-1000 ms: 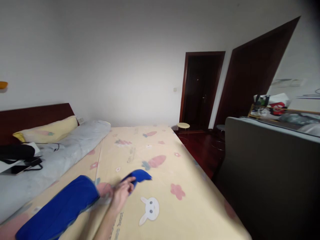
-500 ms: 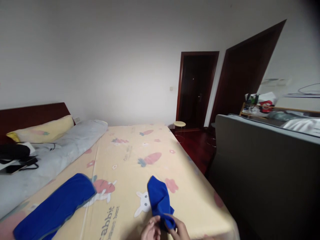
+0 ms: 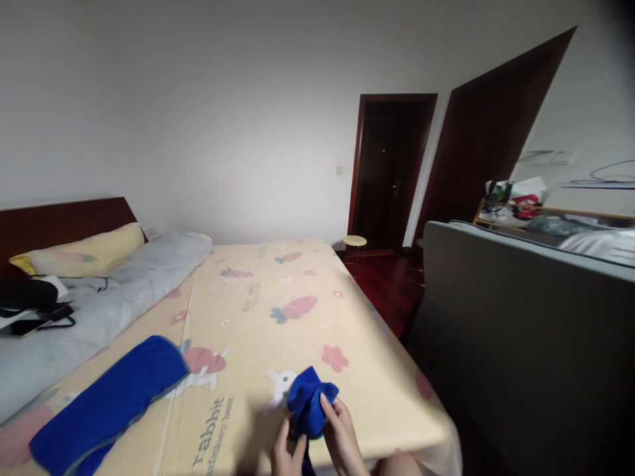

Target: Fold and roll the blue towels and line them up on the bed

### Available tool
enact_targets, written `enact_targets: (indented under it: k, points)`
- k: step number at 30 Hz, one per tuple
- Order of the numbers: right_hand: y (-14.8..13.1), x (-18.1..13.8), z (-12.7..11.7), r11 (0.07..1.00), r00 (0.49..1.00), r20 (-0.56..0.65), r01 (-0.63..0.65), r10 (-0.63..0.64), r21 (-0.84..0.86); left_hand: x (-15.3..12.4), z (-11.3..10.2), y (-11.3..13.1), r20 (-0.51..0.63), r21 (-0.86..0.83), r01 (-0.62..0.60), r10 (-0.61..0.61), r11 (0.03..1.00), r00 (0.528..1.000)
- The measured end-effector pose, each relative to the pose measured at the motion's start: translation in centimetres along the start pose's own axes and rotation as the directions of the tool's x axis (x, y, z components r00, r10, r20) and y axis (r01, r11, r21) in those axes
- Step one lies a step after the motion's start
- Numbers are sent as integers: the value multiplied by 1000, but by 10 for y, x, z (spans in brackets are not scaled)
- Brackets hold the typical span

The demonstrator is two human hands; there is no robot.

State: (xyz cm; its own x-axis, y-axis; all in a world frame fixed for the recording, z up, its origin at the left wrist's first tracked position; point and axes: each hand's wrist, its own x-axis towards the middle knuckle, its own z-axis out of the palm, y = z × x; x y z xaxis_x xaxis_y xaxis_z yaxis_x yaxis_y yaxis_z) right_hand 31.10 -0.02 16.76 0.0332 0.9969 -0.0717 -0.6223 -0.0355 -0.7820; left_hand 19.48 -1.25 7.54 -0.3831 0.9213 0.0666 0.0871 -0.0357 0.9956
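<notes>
Both my hands hold a small blue cloth (image 3: 306,403) bunched up just above the near edge of the bed. My left hand (image 3: 285,453) grips it from the lower left with the fingers curled on it. My right hand (image 3: 341,436) grips its right side, fingers pressed on the fabric. A larger blue garment (image 3: 106,403) lies flat on the yellow bedsheet (image 3: 278,317) to my left, apart from both hands.
The bed has a yellow pillow (image 3: 74,254) and a grey rolled quilt (image 3: 114,291) by the dark headboard. Black items with cables (image 3: 30,307) lie at far left. A grey sofa back (image 3: 520,330) stands right of the bed. A small round stool (image 3: 354,242) sits near the dark doorway (image 3: 389,168).
My hand picked the small blue cloth up from the middle of the bed and brought it to the near edge. Now both hands hold it, raised and bunched.
</notes>
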Motion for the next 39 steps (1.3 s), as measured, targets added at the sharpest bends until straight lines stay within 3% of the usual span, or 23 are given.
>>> enact_targets:
  k: [3, 6, 9, 12, 15, 20, 25, 34, 36, 39]
  points:
    - [-8, 7, 1, 999, 999, -40, 36, -35, 29, 4, -5, 1, -91, -43, -17, 13, 999, 996]
    - [-8, 5, -3, 984, 994, -65, 79, -90, -159, 4, -8, 17, -99, -75, 10, -18, 997, 995]
    - [1, -10, -5, 826, 952, -109, 185, -284, -533, -1, -10, 41, -45, -101, 52, -57, 994, 997]
    - [8, -28, -2, 661, 939, 48, 275, -340, -698, -5, -11, 56, 36, -95, 103, -100, 990, 994]
    - [9, -36, 1, 599, 947, 204, 316, -249, -735, -5, -11, 58, 105, -92, 117, -107, 989, 989]
    - [10, -30, -3, 560, 955, 187, 286, -229, -778, 0, -16, 58, 229, -94, 98, -74, 991, 971]
    - [17, -28, -9, 534, 960, 237, 282, -152, -797, 0, -20, 59, 215, -49, 127, -114, 991, 970]
    - [34, -29, -14, 400, 943, 161, 273, -292, -875, -5, -13, 51, 216, -148, 141, -107, 979, 971]
    - [31, -27, -14, 405, 944, 157, 269, -290, -874, -6, -13, 50, 211, -149, 132, -98, 980, 973]
    - [25, -24, -17, 493, 960, 140, 247, -244, -834, -5, -14, 49, 222, -134, 174, -141, 976, 965]
